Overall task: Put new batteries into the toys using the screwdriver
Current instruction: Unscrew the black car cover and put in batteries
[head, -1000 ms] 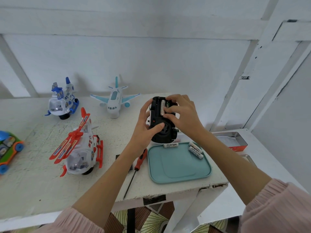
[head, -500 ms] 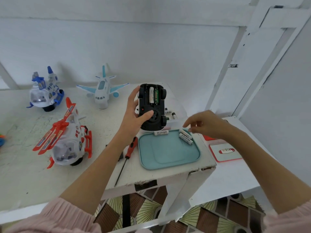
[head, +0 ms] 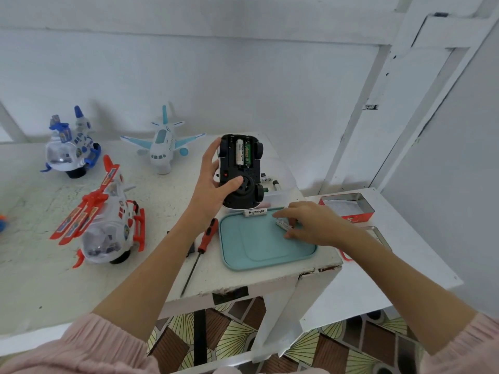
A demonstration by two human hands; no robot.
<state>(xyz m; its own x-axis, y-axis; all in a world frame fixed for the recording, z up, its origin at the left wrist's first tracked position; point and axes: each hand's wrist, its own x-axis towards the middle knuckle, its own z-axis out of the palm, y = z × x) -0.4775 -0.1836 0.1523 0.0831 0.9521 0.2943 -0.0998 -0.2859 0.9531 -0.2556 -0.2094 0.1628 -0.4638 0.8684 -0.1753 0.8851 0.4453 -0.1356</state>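
My left hand [head: 212, 186] grips a black toy car [head: 240, 171] upside down above the table, its battery bay open with a white and a green battery inside. My right hand [head: 310, 222] is down on the teal tray [head: 256, 249], thumb and fingertips pinching a white battery [head: 283, 224] that lies there. Another white battery labelled Heybright [head: 255, 212] lies at the tray's far rim. The red-handled screwdriver [head: 205, 238] lies on the table left of the tray, untouched.
A red-and-white helicopter toy [head: 105, 220], a blue-and-white helicopter toy [head: 70, 147] and a light-blue airplane toy [head: 162, 147] stand on the table to the left. A small black cover [head: 191, 248] lies by the screwdriver. An open red tin [head: 348, 206] sits on the lower shelf at right.
My right hand left the car's battery bay, swung right and came down onto the tray's batteries. The left hand kept the car held up.
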